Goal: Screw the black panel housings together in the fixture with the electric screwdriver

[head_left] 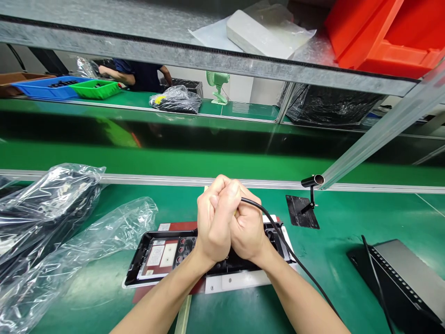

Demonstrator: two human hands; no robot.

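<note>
My left hand [212, 227] and my right hand [248, 229] are pressed together with fingers curled in a tight grip. A black cable [283, 239] comes out at the top of this grip and bends down to the lower right; the part inside my fingers is hidden. Directly beneath the hands lies a long black plastic housing [134, 264], its inside facing up, partly covered by my hands. The housing rests on a red-brown fixture board [186, 226] with white blocks [239, 280] along its near side.
Clear plastic bags [114, 227] holding black parts spread over the left. A black tube on a bracket [309, 204] stands behind right; a grey-and-black panel [406, 273] lies at right. Overhead runs a metal shelf [139, 46] with a red bin [382, 41]. Beyond, a person [142, 74] works.
</note>
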